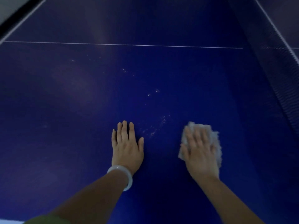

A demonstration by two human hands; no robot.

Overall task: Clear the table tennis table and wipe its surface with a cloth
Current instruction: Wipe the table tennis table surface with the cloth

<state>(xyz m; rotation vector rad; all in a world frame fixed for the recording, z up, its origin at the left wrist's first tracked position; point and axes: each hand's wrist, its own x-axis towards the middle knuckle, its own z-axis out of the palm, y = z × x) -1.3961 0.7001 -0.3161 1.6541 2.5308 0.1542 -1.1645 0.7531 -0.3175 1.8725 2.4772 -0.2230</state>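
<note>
A crumpled white cloth (210,139) lies on the dark blue tabletop (80,110) at about five o'clock in the view, pressed flat under the right hand (199,151), whose fingers are spread straight over it. At its nine o'clock, well apart, the left hand (127,146) rests palm-down with straight fingers, a pale white bangle (125,175) on its wrist. Whitish specks (153,130) dot the surface between them. The net (278,75) runs at three o'clock.

Left hand (127,146) flat on the blue table (64,110), fingers straight, pale bangle (124,175) at the wrist. Right hand (199,152) pressing a white cloth (215,139) down at 3 o'clock of it. Pale specks (155,126) between, toward 12. Net (278,78) at far right.
</note>
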